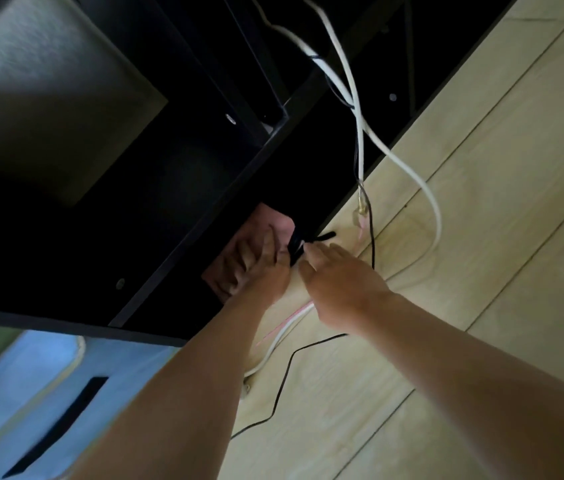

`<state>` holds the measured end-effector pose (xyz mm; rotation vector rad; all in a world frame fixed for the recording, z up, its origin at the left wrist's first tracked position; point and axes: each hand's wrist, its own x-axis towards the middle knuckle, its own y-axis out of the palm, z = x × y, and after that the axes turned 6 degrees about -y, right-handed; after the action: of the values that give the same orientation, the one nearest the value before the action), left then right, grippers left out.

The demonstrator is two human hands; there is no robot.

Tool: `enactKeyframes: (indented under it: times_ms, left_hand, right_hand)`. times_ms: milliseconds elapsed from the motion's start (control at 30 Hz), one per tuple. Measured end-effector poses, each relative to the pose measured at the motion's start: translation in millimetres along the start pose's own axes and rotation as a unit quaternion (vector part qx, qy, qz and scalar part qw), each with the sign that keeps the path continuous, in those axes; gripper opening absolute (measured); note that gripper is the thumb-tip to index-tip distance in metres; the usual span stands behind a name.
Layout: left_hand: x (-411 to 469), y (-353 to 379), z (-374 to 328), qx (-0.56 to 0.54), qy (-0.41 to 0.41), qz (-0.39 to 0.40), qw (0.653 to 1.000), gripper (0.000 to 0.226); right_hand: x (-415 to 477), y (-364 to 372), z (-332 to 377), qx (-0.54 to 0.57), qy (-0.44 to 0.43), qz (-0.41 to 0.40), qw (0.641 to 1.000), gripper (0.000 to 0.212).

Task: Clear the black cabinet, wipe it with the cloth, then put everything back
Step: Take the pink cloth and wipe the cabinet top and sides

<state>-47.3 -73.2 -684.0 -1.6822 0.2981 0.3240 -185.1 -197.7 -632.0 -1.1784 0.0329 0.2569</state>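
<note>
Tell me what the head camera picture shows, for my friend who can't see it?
The left hand and right hand meet on a small black tie beside the black cabinet; the right hand pinches it. White cables trail across the pale wood floor, and a blue box sits nearby.

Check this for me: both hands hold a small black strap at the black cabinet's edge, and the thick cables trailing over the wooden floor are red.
One detail is wrong: the head view shows the thick cables white, not red. The rest stands: the left hand and right hand hold the black strap at the black cabinet's edge, over the wooden floor.
</note>
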Motion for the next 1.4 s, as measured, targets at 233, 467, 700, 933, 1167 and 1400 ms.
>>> enactKeyframes:
  times_ms: [233, 467, 700, 933, 1167, 1400]
  left_hand:
    - [15.4, 3.7, 6.1, 0.047, 0.066, -0.016, 0.997, 0.071]
    - [40.4, 10.3, -1.2, 0.082, 0.165, -0.134, 0.974, 0.063]
    - [41.9, 0.3, -35.2, 0.026, -0.006, -0.050, 0.998, 0.057]
    - [87.8, -14.4, -65.2, 0.055, 0.021, -0.091, 0.994, 0.067]
    - [159.3, -20.4, -82.1, -0.071, 0.095, -0.083, 0.989, 0.085]
    - [334.8, 18.5, -51.2, -0.231, 0.075, -0.006, 0.970, 0.086]
  right_hand:
    - [-65.6, 23.7, -42.6, -0.064, -0.034, -0.346, 0.935, 0.023]
    - [-91.8, 33.9, -113.2, -0.081, 0.112, -0.368, 0.920, 0.019]
    - [-30.0, 18.1, -151.0, -0.081, 0.196, -0.077, 0.974, 0.081]
    - [-13.9, 12.0, -157.1, -0.102, 0.188, -0.026, 0.977, 0.080]
    - [-14.8, 8.4, -156.3, -0.088, 0.183, -0.026, 0.979, 0.078]
    - [-11.6, 28.5, -165.1, -0.085, 0.158, -0.114, 0.977, 0.071]
